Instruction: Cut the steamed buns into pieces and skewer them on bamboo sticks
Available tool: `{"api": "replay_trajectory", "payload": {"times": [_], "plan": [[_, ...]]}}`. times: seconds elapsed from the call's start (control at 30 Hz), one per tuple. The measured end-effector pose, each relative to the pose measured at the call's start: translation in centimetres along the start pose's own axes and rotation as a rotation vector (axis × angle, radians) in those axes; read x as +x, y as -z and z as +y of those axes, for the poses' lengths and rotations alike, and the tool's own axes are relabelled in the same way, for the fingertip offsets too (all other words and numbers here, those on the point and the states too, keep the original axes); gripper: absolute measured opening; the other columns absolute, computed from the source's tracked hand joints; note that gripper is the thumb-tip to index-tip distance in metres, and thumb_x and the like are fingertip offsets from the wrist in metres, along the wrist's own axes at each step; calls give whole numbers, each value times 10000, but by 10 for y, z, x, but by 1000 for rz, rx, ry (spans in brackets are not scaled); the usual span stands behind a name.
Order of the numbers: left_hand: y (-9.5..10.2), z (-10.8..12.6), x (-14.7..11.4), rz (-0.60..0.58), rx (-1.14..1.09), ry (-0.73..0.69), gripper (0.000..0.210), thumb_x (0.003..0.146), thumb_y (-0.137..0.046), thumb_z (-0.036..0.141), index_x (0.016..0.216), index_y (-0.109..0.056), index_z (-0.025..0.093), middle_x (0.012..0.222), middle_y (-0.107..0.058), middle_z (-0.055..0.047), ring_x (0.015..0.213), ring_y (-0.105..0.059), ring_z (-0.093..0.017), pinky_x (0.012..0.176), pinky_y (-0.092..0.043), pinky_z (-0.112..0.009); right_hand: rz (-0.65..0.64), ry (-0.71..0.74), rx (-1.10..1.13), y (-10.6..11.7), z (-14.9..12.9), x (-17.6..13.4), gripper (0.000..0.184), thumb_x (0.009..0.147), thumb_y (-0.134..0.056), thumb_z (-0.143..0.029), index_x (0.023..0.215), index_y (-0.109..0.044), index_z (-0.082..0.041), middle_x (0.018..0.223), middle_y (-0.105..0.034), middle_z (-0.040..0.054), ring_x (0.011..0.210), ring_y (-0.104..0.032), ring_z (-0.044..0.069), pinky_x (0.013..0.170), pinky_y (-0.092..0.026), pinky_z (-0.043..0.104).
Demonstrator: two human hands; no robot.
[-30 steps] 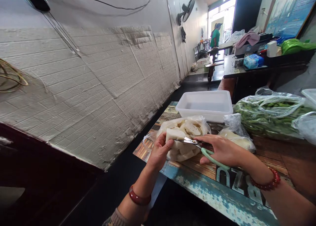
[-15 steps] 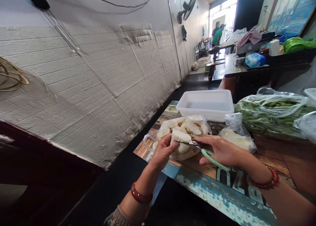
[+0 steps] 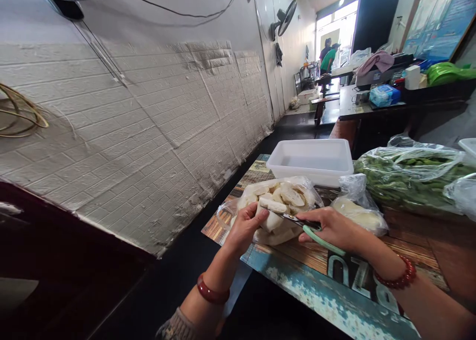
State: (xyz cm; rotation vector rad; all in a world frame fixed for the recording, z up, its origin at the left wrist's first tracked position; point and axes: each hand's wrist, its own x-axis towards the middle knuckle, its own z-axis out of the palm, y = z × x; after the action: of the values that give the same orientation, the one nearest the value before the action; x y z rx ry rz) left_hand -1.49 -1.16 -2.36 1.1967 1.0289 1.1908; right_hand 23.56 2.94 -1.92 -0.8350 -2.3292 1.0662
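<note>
My left hand point(image 3: 246, 226) pinches a pale, spongy white piece point(image 3: 273, 204), whose exact kind I cannot make out. In my right hand point(image 3: 329, 227) is a pair of scissors point(image 3: 323, 241) with light green handles. Their blades lie along the white piece, close to my left fingertips. Right behind and under both hands sits an open clear plastic bag point(image 3: 248, 187) full of similar white chunks point(image 3: 292, 196). The handle loops are partly hidden by my right fingers.
Behind the bag stands a white plastic tub point(image 3: 310, 174). To its right are a knotted bag with something pale point(image 3: 359, 213) and a large bag of green pods point(image 3: 416, 181). A brick-patterned wall point(image 3: 148, 132) runs along the left. Two people point(image 3: 327, 57) are far off near the doorway.
My right hand has closed around the scissor handles, and the blades have come together across the white piece. That piece now looks thinner above the blades. The view has shifted slightly.
</note>
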Motion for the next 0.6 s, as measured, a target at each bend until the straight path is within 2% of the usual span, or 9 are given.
{"api": "replay_trajectory", "payload": {"times": [0.17,0.27,0.43,0.6], "plan": [[-1,4,1,-13,-22,5,417,765,-790,478,1043,-759,169,886,-729,-58,740,-600,-152,687,-475,-237,30,-74,-92,-4,-7,2,343,789,-722,-380,1085,-781,-217,1031,-793,63,838,-708,269,753,-531,326],[-2,7,1,-34,-10,9,432,740,-808,481,1033,-763,167,896,-729,-62,747,-607,-162,688,-473,-244,32,-113,-105,-5,-8,2,409,758,-733,-369,1138,-759,-217,1056,-782,64,780,-696,245,704,-532,312],[-2,10,3,-87,21,26,411,743,-807,468,1028,-769,173,904,-735,-69,769,-627,-183,705,-473,-259,-1,-122,-65,-2,-5,1,462,738,-745,-366,1171,-746,-206,1025,-781,64,859,-691,266,767,-536,328],[-4,12,5,-87,50,23,412,732,-812,478,1021,-778,187,918,-744,-71,803,-645,-209,715,-480,-275,29,-111,-91,-3,-7,2,530,742,-746,-380,1237,-712,-194,1088,-766,91,879,-683,278,779,-530,355]]}}
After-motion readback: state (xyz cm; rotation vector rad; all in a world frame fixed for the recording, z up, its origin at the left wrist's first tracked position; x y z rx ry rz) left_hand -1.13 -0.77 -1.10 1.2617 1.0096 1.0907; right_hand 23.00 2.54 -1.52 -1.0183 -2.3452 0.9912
